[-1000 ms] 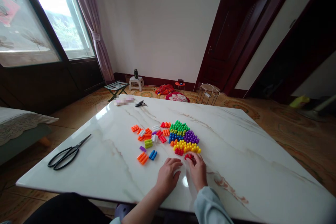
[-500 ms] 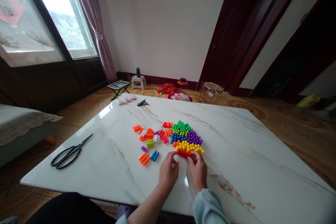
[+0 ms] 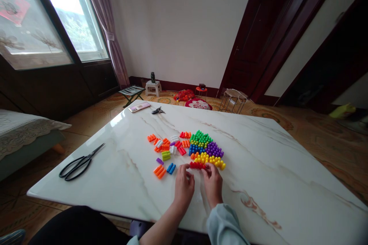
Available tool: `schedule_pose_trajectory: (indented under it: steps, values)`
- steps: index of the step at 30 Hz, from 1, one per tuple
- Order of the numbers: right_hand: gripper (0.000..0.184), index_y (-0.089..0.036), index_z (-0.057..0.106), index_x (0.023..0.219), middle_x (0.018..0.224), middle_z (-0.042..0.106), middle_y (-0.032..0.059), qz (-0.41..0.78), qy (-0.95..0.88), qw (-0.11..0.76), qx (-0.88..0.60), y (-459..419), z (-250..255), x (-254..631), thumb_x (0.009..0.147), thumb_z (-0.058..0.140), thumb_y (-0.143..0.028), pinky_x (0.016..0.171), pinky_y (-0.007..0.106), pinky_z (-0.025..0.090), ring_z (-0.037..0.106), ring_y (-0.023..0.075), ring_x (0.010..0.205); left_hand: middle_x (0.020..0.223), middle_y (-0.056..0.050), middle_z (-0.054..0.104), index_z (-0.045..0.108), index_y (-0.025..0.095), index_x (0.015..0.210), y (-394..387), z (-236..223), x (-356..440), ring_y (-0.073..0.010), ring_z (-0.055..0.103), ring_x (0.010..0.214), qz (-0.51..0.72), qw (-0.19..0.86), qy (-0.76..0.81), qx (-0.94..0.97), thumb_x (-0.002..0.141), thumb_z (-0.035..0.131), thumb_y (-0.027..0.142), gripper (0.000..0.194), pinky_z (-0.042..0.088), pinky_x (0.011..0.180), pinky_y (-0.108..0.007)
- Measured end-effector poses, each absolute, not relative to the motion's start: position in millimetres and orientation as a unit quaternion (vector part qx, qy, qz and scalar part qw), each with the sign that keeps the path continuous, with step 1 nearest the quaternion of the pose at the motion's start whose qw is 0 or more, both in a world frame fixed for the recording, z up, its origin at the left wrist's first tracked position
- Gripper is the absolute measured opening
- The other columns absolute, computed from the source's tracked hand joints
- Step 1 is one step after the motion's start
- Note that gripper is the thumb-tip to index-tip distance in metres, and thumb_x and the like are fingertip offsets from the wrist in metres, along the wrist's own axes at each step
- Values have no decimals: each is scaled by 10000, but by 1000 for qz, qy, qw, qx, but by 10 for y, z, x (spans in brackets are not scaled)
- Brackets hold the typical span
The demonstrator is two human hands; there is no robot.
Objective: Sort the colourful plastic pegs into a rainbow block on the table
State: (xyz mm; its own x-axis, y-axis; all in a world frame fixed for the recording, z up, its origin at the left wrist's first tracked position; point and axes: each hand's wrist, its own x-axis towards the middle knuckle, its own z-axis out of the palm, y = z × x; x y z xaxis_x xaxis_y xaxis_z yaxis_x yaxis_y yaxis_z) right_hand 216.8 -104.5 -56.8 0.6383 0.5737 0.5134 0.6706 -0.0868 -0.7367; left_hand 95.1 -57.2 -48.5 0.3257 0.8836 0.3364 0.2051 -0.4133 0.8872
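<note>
Small red plastic pieces [image 3: 197, 165] stand in a short row along the front of a colourful cluster on the marble-look table. My left hand [image 3: 184, 184], fingers curled, has its fingertips at the row's left end. At the right end, the thumb and fingers of my right hand [image 3: 212, 183] close on the row and partly hide it. Right behind are round-topped yellow pieces [image 3: 208, 159], with orange ones [image 3: 194, 156] to their left. Blue [image 3: 197, 149], purple [image 3: 214, 149] and green pieces [image 3: 201, 137] stand grouped farther back.
Left of the cluster lie loose tube-like pieces: orange [image 3: 159, 171], blue [image 3: 171, 168], lime [image 3: 166, 155], white [image 3: 173, 149] and red [image 3: 181, 149]. Black-handled scissors [image 3: 82, 162] rest near the table's left edge. A phone [image 3: 139, 107] and keys [image 3: 158, 110] lie at the far edge.
The red row has shifted a little left against the yellow pieces, and my right hand has moved left with it. My left hand stays nearly in place. The view has shifted slightly.
</note>
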Motion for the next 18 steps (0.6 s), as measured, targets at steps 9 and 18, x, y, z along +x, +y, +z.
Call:
schedule_pose_trajectory:
  steps: [9,18]
  values:
    - [245,-180,610,807,798,613,59,-62,-494,470,-729,-1189,-459,2092,929,471,-341,696,290,487,588,175,735,1000,-59,586,611,184,951,-567,-442,943,-125,605,730,419,388,360,738,782,419,67,281,532,623,-245]
    - [254,-173,685,1011,928,646,73,-74,-530,395,-746,-1149,-443,2092,903,480,-277,790,303,492,608,194,866,1168,-61,604,655,229,1077,-585,-404,931,-182,623,989,376,367,368,767,762,436,33,430,530,850,-321]
